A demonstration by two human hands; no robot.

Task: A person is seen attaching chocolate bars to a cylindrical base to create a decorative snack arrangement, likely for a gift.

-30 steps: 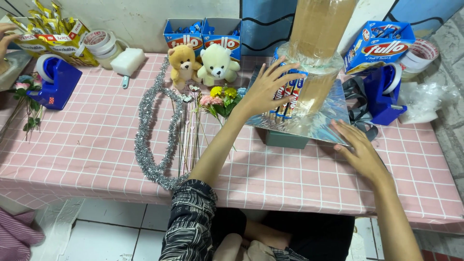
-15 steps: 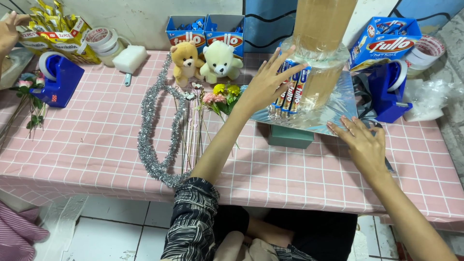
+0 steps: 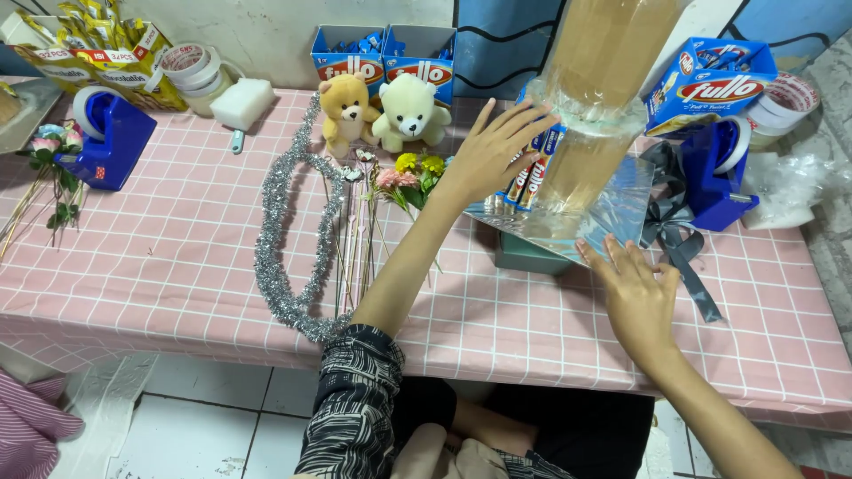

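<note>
Nearby, two teddy bears (image 3: 386, 113) and silver tinsel (image 3: 288, 239) flank the left hand (image 3: 493, 155).

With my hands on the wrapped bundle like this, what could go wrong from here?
The tall clear-wrapped bundle stands on a small teal box, steadied only by the left hand; it might tip. The snack sticks lean at its side and could slide out. The right hand rests on the silver sheet, near a grey ribbon that could snag.
</note>
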